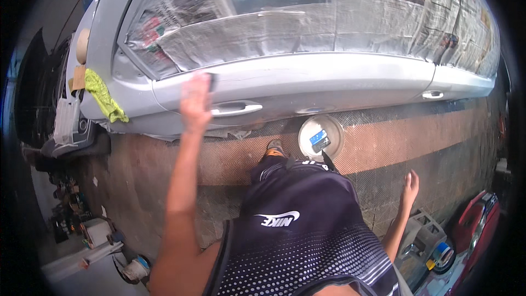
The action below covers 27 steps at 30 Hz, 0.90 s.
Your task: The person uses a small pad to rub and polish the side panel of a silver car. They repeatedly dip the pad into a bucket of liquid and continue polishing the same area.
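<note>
My left hand [195,101] is stretched out to a silver-grey car door [296,79], just above the handle [235,108]. It is somewhat blurred. A small dark pad [212,81] shows at its fingers, pressed against the panel below the window line; its exact kind is hard to make out. Printed newspaper [246,35] masks the windows above. Well away from the car, my right hand [410,187] hangs at my side with nothing in it and its fingers loosely extended.
A round basin [337,152] with blue and dark packets inside stands on the floor by my foot. A yellow-green cloth [104,96] and a tape roll [83,46] rest on the car at left. Grey blocks [424,235] and a red car part [475,222] lie at lower right.
</note>
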{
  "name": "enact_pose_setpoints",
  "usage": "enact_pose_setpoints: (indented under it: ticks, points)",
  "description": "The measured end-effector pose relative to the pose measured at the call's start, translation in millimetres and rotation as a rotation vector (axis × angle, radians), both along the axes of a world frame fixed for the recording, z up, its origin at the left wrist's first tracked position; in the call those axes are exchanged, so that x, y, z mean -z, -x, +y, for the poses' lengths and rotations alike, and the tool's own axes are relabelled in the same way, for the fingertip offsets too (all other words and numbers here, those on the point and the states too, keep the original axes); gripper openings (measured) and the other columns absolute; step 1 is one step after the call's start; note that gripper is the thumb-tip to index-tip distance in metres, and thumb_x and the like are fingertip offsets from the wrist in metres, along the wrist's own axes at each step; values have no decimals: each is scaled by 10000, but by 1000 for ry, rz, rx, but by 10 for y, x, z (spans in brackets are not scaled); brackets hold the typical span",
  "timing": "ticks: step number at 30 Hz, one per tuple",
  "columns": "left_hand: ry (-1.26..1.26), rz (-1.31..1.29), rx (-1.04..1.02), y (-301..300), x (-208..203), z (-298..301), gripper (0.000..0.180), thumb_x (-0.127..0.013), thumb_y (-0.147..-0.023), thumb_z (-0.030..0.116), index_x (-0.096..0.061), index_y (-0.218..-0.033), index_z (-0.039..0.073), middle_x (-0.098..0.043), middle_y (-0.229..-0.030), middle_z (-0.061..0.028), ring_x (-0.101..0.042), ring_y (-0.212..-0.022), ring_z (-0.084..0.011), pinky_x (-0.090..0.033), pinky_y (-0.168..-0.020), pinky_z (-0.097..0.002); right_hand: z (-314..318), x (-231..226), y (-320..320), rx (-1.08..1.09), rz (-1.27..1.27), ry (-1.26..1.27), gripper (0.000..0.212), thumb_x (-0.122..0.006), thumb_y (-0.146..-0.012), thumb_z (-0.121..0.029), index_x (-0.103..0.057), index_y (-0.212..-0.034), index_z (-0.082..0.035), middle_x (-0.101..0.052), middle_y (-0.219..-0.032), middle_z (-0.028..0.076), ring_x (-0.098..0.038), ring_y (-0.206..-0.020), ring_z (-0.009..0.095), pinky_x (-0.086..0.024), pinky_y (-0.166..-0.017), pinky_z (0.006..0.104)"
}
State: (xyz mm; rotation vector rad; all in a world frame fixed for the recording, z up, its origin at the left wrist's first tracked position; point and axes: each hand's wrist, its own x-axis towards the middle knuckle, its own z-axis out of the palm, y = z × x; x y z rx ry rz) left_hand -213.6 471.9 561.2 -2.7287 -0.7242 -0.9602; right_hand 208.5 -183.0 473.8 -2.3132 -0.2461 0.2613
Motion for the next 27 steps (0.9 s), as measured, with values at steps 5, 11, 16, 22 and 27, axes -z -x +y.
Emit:
enact_pose_setpoints:
  ticks: [5,11,16,22,27]
  points:
    - [30,-21,73,12,-42,5,442,-643,-983,156,-615,-1405,24,-615,-1448,-165,-553,-1384,-336,-409,-1179,-501,748,-85,-210,-31,130,-160,419,-578,-1079,-310,-590,-1409,-53,-632,-1349,91,-619,-1174,192,-508,-927,333]
    - [-8,22,39,674,-239,407,374,-614,-1011,144,-651,-1372,52,-651,-1406,-146,-610,-1324,-306,-441,-1155,-493,1816,-1005,46,-420,-296,45,459,-530,-1095,-343,-540,-1471,-81,-573,-1459,113,-605,-1290,283,-488,-1058,416]
    - [53,3,55,443,-102,204,437,-655,-965,105,-632,-1398,54,-655,-1395,-154,-577,-1359,-339,-425,-1169,-497,1731,-728,23,-278,105,-144,446,-522,-1098,-322,-533,-1471,-77,-515,-1508,137,-627,-1255,287,-489,-1060,434]
    - [90,70,109,904,-369,535,491,-654,-922,16,-619,-1410,53,-638,-1425,-143,-565,-1375,-330,-414,-1169,-498,1747,-815,497,-389,-102,82,415,-532,-1092,-291,-545,-1442,-68,-496,-1523,142,-600,-1270,278,-508,-1038,427]
    - [31,118,171,440,-119,287,504,-649,-948,79,-568,-1436,-21,-554,-1496,-221,-470,-1441,-409,-360,-1210,-526,1126,-423,557,-34,291,-190,388,-550,-1089,-258,-571,-1405,-35,-600,-1366,86,-601,-1241,209,-510,-1019,385]
